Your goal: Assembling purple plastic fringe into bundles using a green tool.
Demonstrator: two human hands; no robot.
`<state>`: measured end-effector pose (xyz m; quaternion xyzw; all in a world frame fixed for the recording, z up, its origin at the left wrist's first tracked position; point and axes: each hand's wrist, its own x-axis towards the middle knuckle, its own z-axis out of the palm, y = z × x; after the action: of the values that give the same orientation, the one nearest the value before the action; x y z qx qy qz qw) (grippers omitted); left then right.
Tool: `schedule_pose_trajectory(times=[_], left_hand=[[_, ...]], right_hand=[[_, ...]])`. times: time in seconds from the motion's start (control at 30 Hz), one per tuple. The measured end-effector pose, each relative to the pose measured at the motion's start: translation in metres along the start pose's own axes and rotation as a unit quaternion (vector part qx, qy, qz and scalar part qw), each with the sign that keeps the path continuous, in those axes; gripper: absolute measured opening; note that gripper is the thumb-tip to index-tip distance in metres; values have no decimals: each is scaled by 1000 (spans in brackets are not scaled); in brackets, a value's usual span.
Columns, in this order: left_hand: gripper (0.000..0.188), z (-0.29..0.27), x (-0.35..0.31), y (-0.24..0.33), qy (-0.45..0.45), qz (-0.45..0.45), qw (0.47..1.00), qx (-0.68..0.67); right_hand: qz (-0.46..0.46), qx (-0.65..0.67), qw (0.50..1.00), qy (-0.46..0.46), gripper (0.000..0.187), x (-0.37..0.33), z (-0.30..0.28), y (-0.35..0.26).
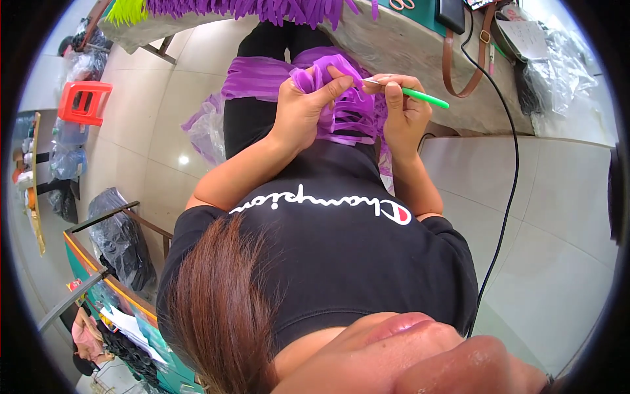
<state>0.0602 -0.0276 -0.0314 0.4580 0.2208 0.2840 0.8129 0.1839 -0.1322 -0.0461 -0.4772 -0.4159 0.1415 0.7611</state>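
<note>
Thin, sheer purple fabric [256,77] lies across my lap, with a stretch of it cut or drawn into open strips. My left hand [300,108] is closed on a bunched fold of this fabric, thumb and forefinger pinching it. In my right hand [403,115] is a slim tool with a bright green handle [425,98] and a thin metal shaft, held like a pen. Its tip points left and meets the fabric close to my left fingertips. The exact shape of the tip is too small to make out.
Purple fringe [262,9] and lime-green fringe [128,10] hang over the table's edge ahead. Scissors [401,4], a black case [451,16] and a brown strap [453,82] are at the right. A black cable [515,164] runs down there. A red stool [84,102] stands left; another person [90,338] is lower left.
</note>
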Motion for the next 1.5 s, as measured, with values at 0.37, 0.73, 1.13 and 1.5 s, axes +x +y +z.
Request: schedule_pose_trajectory(times=[0.37,0.73,1.13,1.5], left_hand=[[9,3,-1,2,1,10,1000,-14],[5,7,-2,1,23,46,999,2],[11,2,1,1,-44,-34,994,-99],[30,-3,-7,14,-375,-224,894,-96]], right_hand=[[-9,-1,1000,-11,20,0,1,0],[-84,-105,990,-40,14,0,0,3],[-208,-264,942,-15,8,3,2,7],[-133,-333,922,148,17,79,-91,50]])
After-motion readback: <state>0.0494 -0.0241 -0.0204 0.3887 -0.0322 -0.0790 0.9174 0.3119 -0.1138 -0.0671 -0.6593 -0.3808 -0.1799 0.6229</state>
